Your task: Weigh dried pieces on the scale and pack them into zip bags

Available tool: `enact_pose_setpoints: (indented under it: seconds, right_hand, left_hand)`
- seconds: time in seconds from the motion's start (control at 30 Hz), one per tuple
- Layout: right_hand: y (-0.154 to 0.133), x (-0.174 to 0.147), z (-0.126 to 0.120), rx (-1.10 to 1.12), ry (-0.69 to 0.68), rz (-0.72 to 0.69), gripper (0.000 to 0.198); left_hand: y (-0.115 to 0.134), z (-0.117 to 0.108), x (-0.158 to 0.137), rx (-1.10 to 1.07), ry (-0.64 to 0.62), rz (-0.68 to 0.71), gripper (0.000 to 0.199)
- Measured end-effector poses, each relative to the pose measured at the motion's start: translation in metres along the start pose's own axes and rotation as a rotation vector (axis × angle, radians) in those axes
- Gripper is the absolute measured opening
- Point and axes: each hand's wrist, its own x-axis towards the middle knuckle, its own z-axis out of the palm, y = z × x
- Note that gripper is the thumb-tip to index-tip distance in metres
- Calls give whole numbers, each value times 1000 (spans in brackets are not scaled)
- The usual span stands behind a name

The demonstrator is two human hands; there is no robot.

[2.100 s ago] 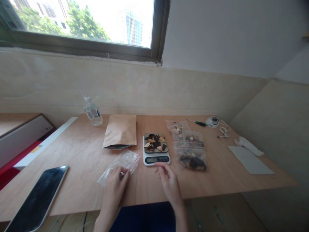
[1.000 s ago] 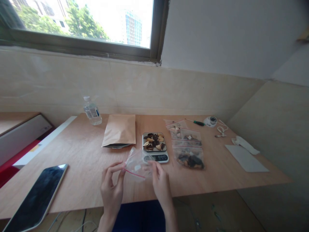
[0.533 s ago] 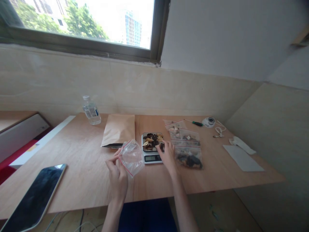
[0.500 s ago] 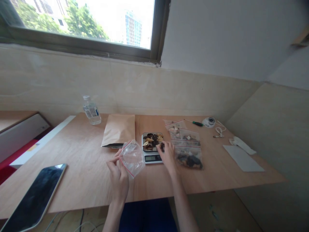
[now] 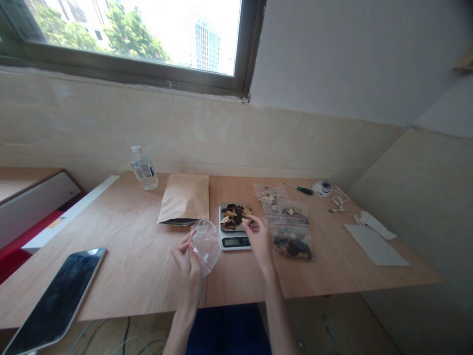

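Observation:
My left hand (image 5: 188,268) is closed on a clear zip bag (image 5: 205,241) with a red seal line, held just left of a small digital kitchen scale (image 5: 222,241). Dried pieces (image 5: 232,217), dark brown and pale tan, lie heaped on its metal platform; they look like dried mushroom or fruit slices. At the right edge of that heap, my right hand (image 5: 260,241) has thumb and fingers pinched together on a pale dried piece (image 5: 247,222). The scale's display is too small to read.
Filled zip bags (image 5: 291,244) lie right of the scale. Behind on the left are a brown paper pouch (image 5: 186,197) and a water bottle (image 5: 145,170). A phone (image 5: 55,301) lies front left. A screwdriver (image 5: 305,191), a dome camera (image 5: 322,188) and white paper (image 5: 375,245) are at right.
My right hand's fingertips have shifted slightly; a dark piece showed near them before, a pale one now. The bag in my left hand has tilted a little. The view has shifted slightly.

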Motion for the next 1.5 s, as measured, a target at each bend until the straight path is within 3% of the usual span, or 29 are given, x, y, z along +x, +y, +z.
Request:
enact_pose_setpoints:
  seconds: [0.13, 0.23, 0.4, 0.57, 0.73, 1.0, 1.13, 1.23, 1.33, 1.43, 1.5]
  right_hand:
    - [-54, -15, -1, 148, -224, -95, 29]
    - [-66, -18, 2, 118, -370, -206, 35]
    - [-24, -7, 23, -161, -204, -232, 32]
    - [8, -2, 43, -394, -236, -244, 45]
    - [20, 3, 39, -341, -229, -284, 31]
    - [28, 14, 18, -169, -239, -301, 38]
    - [12, 19, 14, -67, -178, -231, 30]
    - [-15, 14, 15, 141, -152, -135, 23]
    - [-50, 1, 17, 357, -303, -90, 26]
    - [-71, -8, 19, 374, -510, -156, 32]
    - [-69, -7, 23, 314, -480, -204, 29]
  left_hand:
    - [-5, 1, 0, -14, -32, 21, 20]
    - [-3, -1, 1, -1, -31, 41, 21]
    - [-4, -6, 6, 20, 3, 8, 20]
    - [-6, -6, 5, 24, 5, 8, 20]
    - [-7, -7, 4, 29, -21, -27, 25]
    - [-17, -9, 9, 53, -1, -42, 29]
    - [-19, -9, 9, 44, -24, -31, 31]
    - [-18, -5, 6, 34, -51, -13, 31]
    - [-17, 0, 3, 1, -83, 11, 29]
    - [-17, 1, 1, -12, -80, 22, 31]
    - [-17, 0, 2, -14, -61, 14, 33]
